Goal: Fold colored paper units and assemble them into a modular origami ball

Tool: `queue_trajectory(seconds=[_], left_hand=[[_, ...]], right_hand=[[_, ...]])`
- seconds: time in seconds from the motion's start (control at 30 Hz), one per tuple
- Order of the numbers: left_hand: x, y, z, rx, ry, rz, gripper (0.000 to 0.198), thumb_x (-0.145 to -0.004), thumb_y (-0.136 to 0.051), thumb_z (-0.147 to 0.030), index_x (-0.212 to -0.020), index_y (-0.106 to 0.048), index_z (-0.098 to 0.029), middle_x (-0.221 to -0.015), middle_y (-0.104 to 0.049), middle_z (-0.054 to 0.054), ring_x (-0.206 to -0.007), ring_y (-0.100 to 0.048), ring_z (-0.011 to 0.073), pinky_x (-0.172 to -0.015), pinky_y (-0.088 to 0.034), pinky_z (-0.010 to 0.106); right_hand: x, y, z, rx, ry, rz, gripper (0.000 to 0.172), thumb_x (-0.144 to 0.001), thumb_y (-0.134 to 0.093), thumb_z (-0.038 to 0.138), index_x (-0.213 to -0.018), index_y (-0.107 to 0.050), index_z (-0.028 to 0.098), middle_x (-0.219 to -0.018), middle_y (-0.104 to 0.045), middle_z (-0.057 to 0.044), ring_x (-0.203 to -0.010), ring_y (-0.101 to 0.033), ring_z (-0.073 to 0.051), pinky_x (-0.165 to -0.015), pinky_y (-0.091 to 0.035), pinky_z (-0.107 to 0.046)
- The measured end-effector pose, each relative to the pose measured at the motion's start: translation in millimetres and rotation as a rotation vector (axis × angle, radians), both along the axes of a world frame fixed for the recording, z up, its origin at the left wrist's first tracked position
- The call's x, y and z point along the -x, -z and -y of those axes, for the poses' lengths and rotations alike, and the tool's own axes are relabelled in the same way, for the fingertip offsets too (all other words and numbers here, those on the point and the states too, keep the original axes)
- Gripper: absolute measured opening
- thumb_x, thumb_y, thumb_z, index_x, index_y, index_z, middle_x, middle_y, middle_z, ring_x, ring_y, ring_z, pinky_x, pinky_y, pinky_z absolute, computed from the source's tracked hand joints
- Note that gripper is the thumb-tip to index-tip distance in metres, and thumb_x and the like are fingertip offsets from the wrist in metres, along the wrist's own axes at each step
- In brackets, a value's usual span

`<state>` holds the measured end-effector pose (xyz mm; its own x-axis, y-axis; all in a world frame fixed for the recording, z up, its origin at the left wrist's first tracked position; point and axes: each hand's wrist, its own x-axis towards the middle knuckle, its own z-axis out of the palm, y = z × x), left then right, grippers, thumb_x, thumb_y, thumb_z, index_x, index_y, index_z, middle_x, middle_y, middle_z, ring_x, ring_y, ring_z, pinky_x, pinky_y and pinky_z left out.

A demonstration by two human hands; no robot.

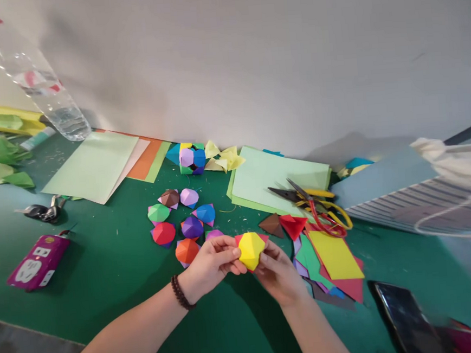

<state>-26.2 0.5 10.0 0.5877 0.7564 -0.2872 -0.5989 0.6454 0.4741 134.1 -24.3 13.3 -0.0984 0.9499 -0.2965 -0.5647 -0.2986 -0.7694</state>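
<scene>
Between my two hands is a faceted yellow folded paper piece point(251, 250) with red paper points showing behind its edges. My left hand point(217, 258) pinches its left side, the thumb on the yellow face. On the right side, the fingers of my right hand point(279, 271) close on its edge. Several similar domed paper pieces lie just beyond my left hand, among them an orange one point(187, 251), a red one point(163, 234), a purple one point(192, 227) and a blue one point(205, 214). Farther back sits a multicoloured paper ball point(192, 158).
Scissors point(322, 213) and pliers point(286, 193) lie on pale green sheets point(275, 168). Coloured paper pieces point(335, 255) are right of my hands, near a phone point(405, 315). Leftward are a water bottle point(45, 88), keys point(44, 210) and a purple box-shaped item point(40, 262). A wall rises behind.
</scene>
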Motion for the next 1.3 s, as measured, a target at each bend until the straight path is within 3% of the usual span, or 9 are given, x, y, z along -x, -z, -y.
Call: queue_trajectory(seconds=[0.23, 0.43, 0.7, 0.8, 1.0, 1.07, 1.17, 1.3], left_hand=[[-5, 0.9, 4, -0.011, -0.037, 0.021, 0.043, -0.058, -0.093, -0.021, -0.093, -0.068, -0.013, -0.07, -0.075, 0.003, -0.061, -0.074, 0.0141, -0.056, -0.057, 0.015], [-2, -0.2, 4, -0.051, -0.004, 0.02, 0.035, -0.06, -0.091, -0.023, -0.081, -0.066, -0.013, -0.063, -0.072, 0.001, -0.052, -0.071, 0.0129, -0.044, -0.051, 0.014], [-1, -1.1, 5, -0.073, 0.031, 0.053, 0.041, -0.054, -0.095, -0.029, -0.078, -0.066, -0.012, -0.057, -0.069, 0.001, -0.045, -0.067, 0.0133, -0.043, -0.051, 0.016], [2, -1.2, 3, -0.102, 0.092, 0.041, 0.044, -0.055, -0.094, -0.028, -0.087, -0.068, -0.014, -0.064, -0.073, 0.002, -0.05, -0.071, 0.0155, -0.044, -0.053, 0.017], [15, -10.8, -6, -0.173, 0.404, -0.069, 0.051, -0.055, -0.094, -0.027, -0.098, -0.069, -0.014, -0.078, -0.075, 0.004, -0.056, -0.073, 0.0174, -0.042, -0.052, 0.016], [18, -12.2, -9, -0.16, 0.417, -0.091, 0.05, -0.058, -0.092, -0.035, -0.098, -0.07, -0.015, -0.079, -0.074, 0.003, -0.051, -0.072, 0.0154, -0.038, -0.049, 0.016], [18, -11.3, -11, -0.139, 0.37, -0.156, 0.048, -0.062, -0.087, -0.048, -0.092, -0.071, -0.014, -0.063, -0.069, 0.0, -0.041, -0.065, 0.0116, -0.032, -0.041, 0.014], [16, -10.7, -12, -0.152, 0.365, -0.259, 0.04, -0.062, -0.087, -0.045, -0.078, -0.071, -0.012, -0.049, -0.061, -0.003, -0.03, -0.051, 0.0061, -0.028, -0.026, 0.015]], right_hand=[[-6, 6.2, -5, 0.007, 0.028, 0.007, 0.031, -0.057, -0.091, 0.038, -0.072, -0.07, 0.022, -0.052, -0.05, 0.005, -0.044, -0.031, -0.006, -0.042, -0.025, -0.021], [0, 4.0, 1, 0.001, -0.02, -0.017, 0.034, -0.057, -0.091, 0.044, -0.075, -0.071, 0.023, -0.05, -0.047, 0.006, -0.043, -0.027, -0.006, -0.041, -0.024, -0.021], [11, 6.2, 8, -0.016, -0.043, -0.017, 0.039, -0.057, -0.088, 0.052, -0.079, -0.071, 0.025, -0.048, -0.046, 0.006, -0.042, -0.024, -0.007, -0.041, -0.025, -0.023], [2, 3.2, 6, -0.029, -0.066, 0.004, 0.036, -0.057, -0.089, 0.05, -0.075, -0.071, 0.025, -0.049, -0.05, 0.005, -0.041, -0.027, -0.006, -0.041, -0.026, -0.022], [-32, -9.9, 3, -0.026, -0.175, 0.134, 0.03, -0.055, -0.092, 0.042, -0.067, -0.072, 0.023, -0.057, -0.061, 0.0, -0.046, -0.045, -0.011, -0.043, -0.034, -0.024], [-37, -12.6, 3, -0.024, -0.211, 0.177, 0.031, -0.054, -0.092, 0.044, -0.067, -0.073, 0.023, -0.058, -0.062, -0.001, -0.046, -0.046, -0.011, -0.043, -0.033, -0.024], [-39, -13.4, 3, -0.004, -0.264, 0.205, 0.029, -0.056, -0.092, 0.041, -0.069, -0.074, 0.021, -0.064, -0.066, -0.002, -0.048, -0.05, -0.011, -0.043, -0.034, -0.023], [-37, -10.9, 2, -0.019, -0.327, 0.235, 0.026, -0.06, -0.09, 0.039, -0.071, -0.075, 0.021, -0.065, -0.067, -0.002, -0.051, -0.053, -0.012, -0.045, -0.036, -0.023]])
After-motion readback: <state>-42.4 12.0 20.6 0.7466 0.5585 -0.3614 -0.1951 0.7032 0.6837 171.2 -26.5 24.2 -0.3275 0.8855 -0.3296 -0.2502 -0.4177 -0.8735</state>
